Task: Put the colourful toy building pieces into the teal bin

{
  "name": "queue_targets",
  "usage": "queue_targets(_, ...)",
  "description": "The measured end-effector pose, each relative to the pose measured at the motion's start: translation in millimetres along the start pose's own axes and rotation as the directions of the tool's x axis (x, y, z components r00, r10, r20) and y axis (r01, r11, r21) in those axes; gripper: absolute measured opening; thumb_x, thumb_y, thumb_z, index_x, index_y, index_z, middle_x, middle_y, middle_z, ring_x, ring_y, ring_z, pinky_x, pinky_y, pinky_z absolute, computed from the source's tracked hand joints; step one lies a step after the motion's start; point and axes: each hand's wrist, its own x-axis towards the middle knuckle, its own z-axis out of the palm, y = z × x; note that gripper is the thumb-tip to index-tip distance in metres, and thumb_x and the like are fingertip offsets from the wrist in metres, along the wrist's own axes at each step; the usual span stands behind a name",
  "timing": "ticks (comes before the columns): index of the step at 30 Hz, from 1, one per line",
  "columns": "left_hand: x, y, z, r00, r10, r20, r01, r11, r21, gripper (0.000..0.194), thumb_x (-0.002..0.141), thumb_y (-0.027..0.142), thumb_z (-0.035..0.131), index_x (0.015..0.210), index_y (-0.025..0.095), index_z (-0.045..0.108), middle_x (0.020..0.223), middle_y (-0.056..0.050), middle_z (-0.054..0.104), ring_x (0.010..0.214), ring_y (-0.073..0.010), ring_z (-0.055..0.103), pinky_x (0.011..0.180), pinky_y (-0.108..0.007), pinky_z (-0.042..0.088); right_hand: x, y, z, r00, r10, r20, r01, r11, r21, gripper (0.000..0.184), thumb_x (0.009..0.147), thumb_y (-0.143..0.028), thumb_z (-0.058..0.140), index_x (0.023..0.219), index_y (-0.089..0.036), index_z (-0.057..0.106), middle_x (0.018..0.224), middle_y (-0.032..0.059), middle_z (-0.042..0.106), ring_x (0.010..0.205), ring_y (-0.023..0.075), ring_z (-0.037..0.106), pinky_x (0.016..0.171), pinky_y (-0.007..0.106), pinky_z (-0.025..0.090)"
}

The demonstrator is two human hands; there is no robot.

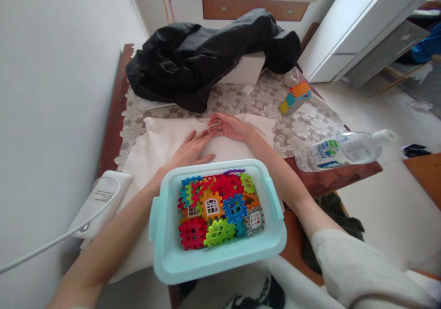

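Observation:
My left hand (193, 149) lies palm down on a white cloth (155, 139) with its fingers stretched out. Beside it my right hand (228, 126) rests on its edge on the same cloth, fingers loosely extended. The fingertips of both hands meet or nearly meet, and neither holds anything. Between my forearms, nearer to me, stands a light blue plastic bin (220, 258). Colourful interlocking building tiles (213, 208) fill it, in red, blue, green, orange and grey, some with window lattices.
A black cloth (206, 47) drapes over a white box (244, 67) at the back. Joined tiles (295, 96) stand on the lace tablecloth (237, 98), right. A clear bottle (344, 149) is by the right edge. A white power strip (103, 196) with a cord sits left, along the wall.

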Motion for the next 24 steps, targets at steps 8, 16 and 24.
queue_targets(8,6.7,0.3,7.4,0.995,0.029,-0.096,-0.031,0.999,-0.022,0.081,0.116,0.048,0.061,0.188,0.015,0.043,0.191,-0.02,0.053,0.184,-0.0367,0.043,0.156,-0.065,0.02,-9.1,1.5,3.1,0.997,-0.047,-0.064,0.047,0.999,-0.006,0.019,0.122,-0.032,0.065,0.112,-0.024,0.079,0.101,0.0033,0.09,0.101,0.0223,0.083,0.099,0.039,0.072)
queue_targets(16,-1.3,10.6,14.0,0.983,0.023,-0.18,-0.02,1.0,0.015,0.082,0.119,0.048,0.06,0.188,0.007,0.042,0.194,-0.023,0.047,0.188,-0.036,0.035,0.158,-0.059,0.017,-8.5,-3.0,-1.8,0.998,-0.045,-0.042,0.044,0.999,-0.019,0.022,0.125,-0.032,0.065,0.112,-0.022,0.08,0.104,0.0049,0.09,0.1,0.0205,0.084,0.099,0.035,0.07)
queue_targets(24,10.6,3.6,13.0,0.992,-0.041,-0.118,0.045,0.998,0.033,0.09,0.115,0.052,0.065,0.189,0.008,0.041,0.196,-0.021,0.043,0.189,-0.0404,0.031,0.156,-0.062,0.022,-7.2,-3.6,1.9,0.997,-0.041,-0.064,0.039,0.999,-0.021,0.022,0.125,-0.031,0.063,0.112,-0.023,0.079,0.104,0.0043,0.089,0.102,0.0207,0.084,0.101,0.036,0.069)
